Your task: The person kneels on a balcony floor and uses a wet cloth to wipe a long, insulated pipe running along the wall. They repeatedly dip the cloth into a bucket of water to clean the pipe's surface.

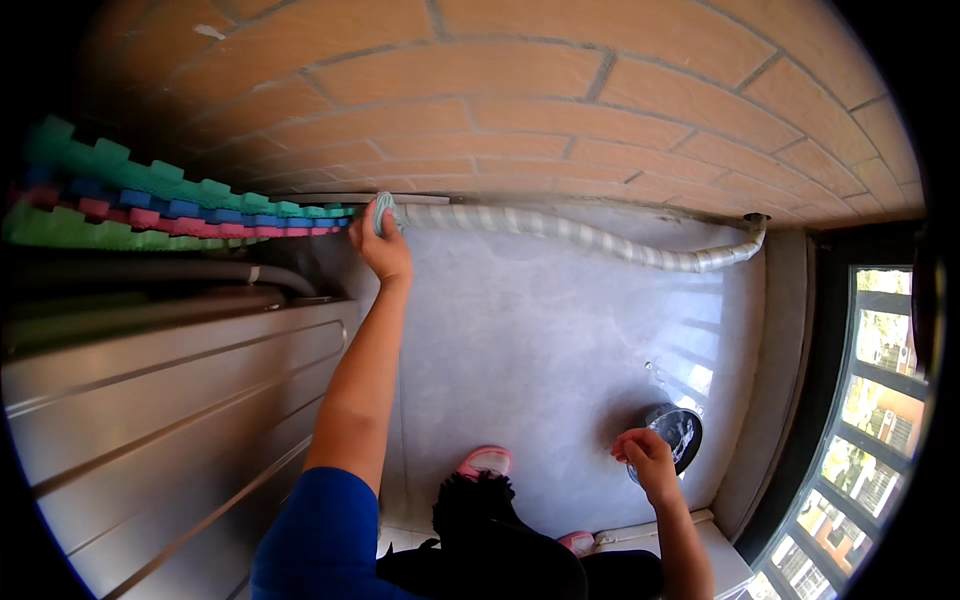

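Two hands: left hand (380, 245) closed on pale-green cloth (384, 207) by wrapped hose (570, 232); right hand (652, 462) half-curled at black bucket (699, 432), can't tell if holding anything.

The grey floor (520, 330) is filling the centre
A dark bucket (699, 442) is standing at lower right, a pink shoe (488, 460) resting at lower centre.

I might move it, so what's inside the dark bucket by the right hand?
Inside the dark bucket, bright glassy streaks show; whether water or clear plastic, I can't tell. The right hand covers part of its left side, hiding whatever lies behind there.
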`<move>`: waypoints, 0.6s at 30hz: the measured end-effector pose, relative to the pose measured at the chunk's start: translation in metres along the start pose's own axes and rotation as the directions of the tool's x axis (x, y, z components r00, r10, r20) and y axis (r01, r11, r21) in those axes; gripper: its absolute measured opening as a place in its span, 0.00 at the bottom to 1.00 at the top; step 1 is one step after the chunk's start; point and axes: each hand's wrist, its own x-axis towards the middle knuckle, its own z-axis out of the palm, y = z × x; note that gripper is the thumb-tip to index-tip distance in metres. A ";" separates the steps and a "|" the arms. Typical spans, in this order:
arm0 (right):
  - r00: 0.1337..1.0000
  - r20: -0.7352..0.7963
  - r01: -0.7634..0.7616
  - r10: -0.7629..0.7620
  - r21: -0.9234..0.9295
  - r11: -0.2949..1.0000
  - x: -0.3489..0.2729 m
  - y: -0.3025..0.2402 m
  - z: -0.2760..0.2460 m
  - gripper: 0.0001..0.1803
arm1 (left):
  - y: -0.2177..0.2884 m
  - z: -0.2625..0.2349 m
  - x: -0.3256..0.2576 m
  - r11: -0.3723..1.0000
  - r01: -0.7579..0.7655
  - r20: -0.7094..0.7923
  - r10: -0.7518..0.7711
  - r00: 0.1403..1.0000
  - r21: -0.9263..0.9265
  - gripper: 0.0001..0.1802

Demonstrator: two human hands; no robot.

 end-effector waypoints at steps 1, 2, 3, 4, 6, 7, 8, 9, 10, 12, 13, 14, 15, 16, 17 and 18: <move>1.000 -0.007 -0.007 0.006 -0.020 1.000 -0.005 0.000 0.000 0.06 | 0.003 0.002 -0.002 1.000 -0.002 0.014 0.002 1.000 -0.023 0.12; 1.000 -0.020 -0.015 0.015 -0.021 1.000 -0.010 0.001 -0.001 0.06 | 0.007 0.003 -0.006 0.999 -0.001 0.033 0.003 0.999 -0.047 0.10; 0.999 -0.032 -0.024 0.023 -0.021 1.000 -0.014 0.002 -0.004 0.06 | 0.012 0.005 -0.010 0.998 -0.001 0.051 0.004 0.999 -0.070 0.09; 0.999 -0.043 -0.032 0.031 -0.020 0.999 -0.017 0.003 -0.005 0.06 | 0.021 0.008 -0.019 0.996 -0.011 0.079 0.018 0.997 -0.085 0.09; 0.999 -0.044 -0.029 0.028 -0.028 0.999 -0.020 -0.002 -0.006 0.05 | 0.053 0.015 -0.037 0.992 -0.029 0.127 0.045 0.991 -0.121 0.09; 0.999 -0.039 -0.008 0.006 -0.040 0.999 -0.021 -0.003 -0.007 0.05 | 0.055 0.022 -0.043 0.992 -0.005 0.091 0.017 0.996 -0.125 0.10; 0.999 -0.031 0.014 -0.015 -0.048 0.999 -0.022 -0.004 -0.007 0.05 | 0.061 0.024 -0.048 0.989 -0.013 0.099 0.029 0.995 -0.149 0.10; 0.999 -0.038 0.011 -0.012 -0.031 0.999 -0.024 -0.004 -0.006 0.05 | 0.068 0.026 -0.054 0.985 -0.021 0.106 0.040 0.994 -0.172 0.11; 0.999 -0.044 0.008 -0.008 -0.014 1.000 -0.025 -0.005 -0.005 0.05 | 0.076 0.029 -0.062 0.980 -0.028 0.113 0.051 0.992 -0.195 0.12; 0.999 -0.041 -0.007 0.007 -0.006 1.000 -0.028 -0.006 -0.007 0.05 | 0.107 0.032 -0.076 0.958 -0.049 0.172 0.101 0.980 -0.281 0.15; 0.999 -0.027 -0.018 0.018 -0.013 1.000 -0.029 -0.006 -0.007 0.05 | 0.120 0.035 -0.085 0.946 -0.049 0.223 0.125 0.967 -0.319 0.15; 0.999 -0.014 -0.029 0.029 -0.020 0.999 -0.030 -0.006 -0.006 0.05 | 0.135 0.038 -0.095 0.930 -0.034 0.299 0.152 0.942 -0.366 0.13; 0.999 -0.015 -0.042 0.042 -0.030 0.999 -0.031 -0.006 -0.007 0.05 | 0.152 0.042 -0.107 0.911 -0.011 0.371 0.178 0.911 -0.411 0.11; 0.999 -0.013 -0.043 0.042 -0.029 0.999 -0.032 -0.005 -0.008 0.06 | 0.169 0.049 -0.117 0.899 -0.045 0.343 0.212 0.915 -0.436 0.11; 0.999 -0.005 -0.040 0.040 -0.026 0.999 -0.033 -0.004 -0.010 0.06 | 0.183 0.056 -0.124 0.886 -0.085 0.311 0.248 0.918 -0.455 0.12; 0.999 -0.003 -0.042 0.042 -0.021 0.999 -0.035 -0.002 -0.010 0.06 | 0.195 0.058 -0.126 0.881 -0.091 0.293 0.250 0.923 -0.465 0.10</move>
